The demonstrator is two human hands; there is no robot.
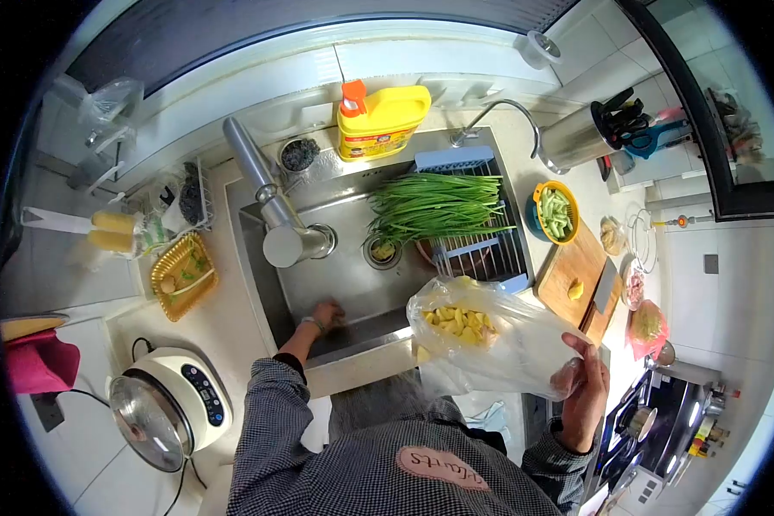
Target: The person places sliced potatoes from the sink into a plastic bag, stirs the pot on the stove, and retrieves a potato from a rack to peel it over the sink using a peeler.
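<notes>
My right hand (583, 383) is closed on the gathered end of a clear plastic bag (525, 348). The bag lies across the sink's front rim, with pale yellow cut chunks (460, 325) at its far end; they look like potato. Down in the front left of the steel sink (353, 292) is my left hand (327, 315), fingers loosely apart and nothing visible in them. A bunch of long green chives (439, 205) rests over a blue-ended drying rack (482, 267) on the sink's right side. Scraps sit in the drain (382, 251).
A tall faucet (288, 236) rises on the left of the sink. Behind stands a yellow jug (383, 122). To the right are a bowl of green pieces (555, 213), a cutting board (568, 267) and a knife (605, 288). A cooker (176, 400) and yellow basket (185, 275) stand left.
</notes>
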